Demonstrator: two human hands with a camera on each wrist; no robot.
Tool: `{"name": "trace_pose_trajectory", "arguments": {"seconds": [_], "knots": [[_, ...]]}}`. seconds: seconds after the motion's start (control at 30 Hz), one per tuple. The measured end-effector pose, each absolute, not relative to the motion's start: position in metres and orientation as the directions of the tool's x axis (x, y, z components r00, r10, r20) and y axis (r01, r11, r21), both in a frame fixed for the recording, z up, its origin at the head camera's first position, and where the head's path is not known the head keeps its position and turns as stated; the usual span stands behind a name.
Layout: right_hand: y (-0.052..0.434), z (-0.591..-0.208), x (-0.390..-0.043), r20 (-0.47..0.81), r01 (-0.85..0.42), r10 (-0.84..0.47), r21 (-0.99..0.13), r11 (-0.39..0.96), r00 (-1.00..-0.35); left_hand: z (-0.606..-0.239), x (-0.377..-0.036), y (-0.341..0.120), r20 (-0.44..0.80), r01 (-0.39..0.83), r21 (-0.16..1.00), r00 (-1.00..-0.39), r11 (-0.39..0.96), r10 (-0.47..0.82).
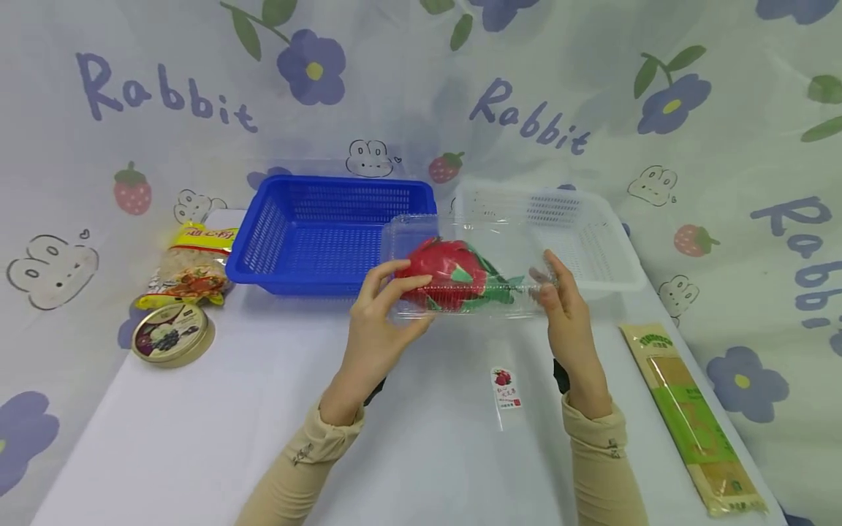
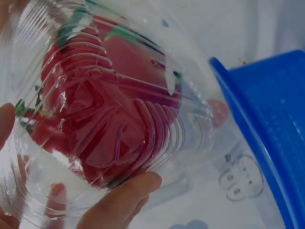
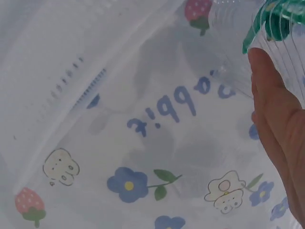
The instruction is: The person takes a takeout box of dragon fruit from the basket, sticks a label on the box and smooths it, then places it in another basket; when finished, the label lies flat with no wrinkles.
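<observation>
A clear plastic clamshell box with a red and green dragon fruit inside is held up above the table. My left hand grips its left end, fingers over the top and thumb underneath. At the right end my right hand holds the box, with some fingers showing through the plastic. In the left wrist view the ribbed box wall covers the red dragon fruit. The right wrist view shows the right hand along the box's end, near green leaf tips.
Behind the box stand a blue basket and a white basket. At left lie a yellow food packet and a round tin. A dragon fruit label lies in front, a long noodle packet at right.
</observation>
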State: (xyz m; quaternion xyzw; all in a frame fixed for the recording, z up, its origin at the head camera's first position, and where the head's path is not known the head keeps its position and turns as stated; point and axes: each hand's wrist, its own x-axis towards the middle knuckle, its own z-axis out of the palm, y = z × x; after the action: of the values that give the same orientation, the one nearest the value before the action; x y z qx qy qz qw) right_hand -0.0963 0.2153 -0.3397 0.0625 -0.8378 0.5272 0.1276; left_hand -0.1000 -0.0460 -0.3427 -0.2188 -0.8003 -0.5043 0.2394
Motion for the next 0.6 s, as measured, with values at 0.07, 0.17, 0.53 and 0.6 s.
{"name": "trace_pose_trajectory", "arguments": {"seconds": [0.07, 0.17, 0.53, 0.6], "knots": [[0.209, -0.345, -0.094, 0.316, -0.303, -0.041, -0.85, 0.431, -0.948, -0.347, -0.092, -0.053, 0.648, 0.625, 0.656, -0.754, 0.422, 0.11], [0.199, -0.353, -0.09, 0.38, -0.392, -0.109, -0.841, 0.372, -0.919, -0.352, -0.08, -0.063, 0.702, 0.669, 0.599, -0.703, 0.44, 0.111], [0.159, -0.375, -0.063, 0.512, -0.546, -0.192, -0.786, 0.289, -0.838, -0.383, -0.04, -0.103, 0.81, 0.751, 0.484, -0.579, 0.448, 0.095], [0.154, -0.379, -0.057, 0.51, -0.544, -0.189, -0.777, 0.318, -0.839, -0.39, -0.036, -0.108, 0.816, 0.755, 0.485, -0.573, 0.442, 0.083]]}}
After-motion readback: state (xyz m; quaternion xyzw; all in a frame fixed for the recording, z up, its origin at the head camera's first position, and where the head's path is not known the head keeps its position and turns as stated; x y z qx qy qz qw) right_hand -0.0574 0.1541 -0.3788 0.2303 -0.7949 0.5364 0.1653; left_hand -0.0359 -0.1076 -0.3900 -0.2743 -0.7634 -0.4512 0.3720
